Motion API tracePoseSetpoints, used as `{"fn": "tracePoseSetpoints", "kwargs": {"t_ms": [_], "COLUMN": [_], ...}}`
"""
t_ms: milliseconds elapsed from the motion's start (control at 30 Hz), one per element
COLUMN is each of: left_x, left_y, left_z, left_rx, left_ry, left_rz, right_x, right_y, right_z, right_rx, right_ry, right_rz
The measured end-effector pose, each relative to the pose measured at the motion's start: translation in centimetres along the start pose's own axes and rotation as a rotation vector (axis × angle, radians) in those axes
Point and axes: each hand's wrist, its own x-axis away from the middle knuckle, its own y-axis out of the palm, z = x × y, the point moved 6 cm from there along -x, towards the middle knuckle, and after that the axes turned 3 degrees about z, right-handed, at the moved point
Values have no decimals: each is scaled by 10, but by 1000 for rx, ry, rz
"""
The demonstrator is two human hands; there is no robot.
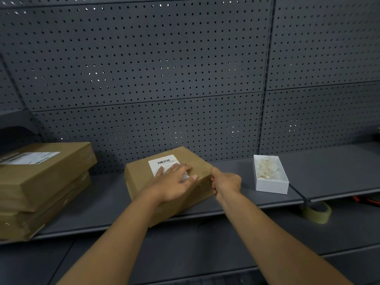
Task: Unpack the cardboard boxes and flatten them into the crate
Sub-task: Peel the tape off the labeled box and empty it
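Grey perforated panelling (pixel 164 68) is filling the far wall, and a grey shelf (pixel 205 210) is running along beneath it. At the left, a stack of sealed cardboard boxes (pixel 41 182) is sitting on the shelf. Near the middle, a single cardboard box (pixel 141 177) is lying closed, turned at an angle, its white label (pixel 162 162) facing up. The left hand (pixel 174 182) is pressing flat on the lid, fingers spread across the label. The right hand (pixel 225 183) is curling around the box's right edge, gripping it. Further right, a small open white box (pixel 271 182) is holding pale wrapped contents. A roll of tape (pixel 317 212) is lying just below the shelf's front edge.
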Motion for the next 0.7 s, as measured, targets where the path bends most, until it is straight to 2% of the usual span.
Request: {"fn": "tracePoseSetpoints", "kwargs": {"t_ms": [433, 700], "left_x": [0, -2], "left_y": [0, 1], "left_z": [-2, -5], "left_rx": [26, 16], "left_ry": [9, 17], "left_rz": [6, 1], "right_x": [-8, -12], "right_y": [-4, -9], "right_z": [-4, -5], "right_rx": [68, 189], "right_ry": [0, -63], "right_rz": [-152, -237]}}
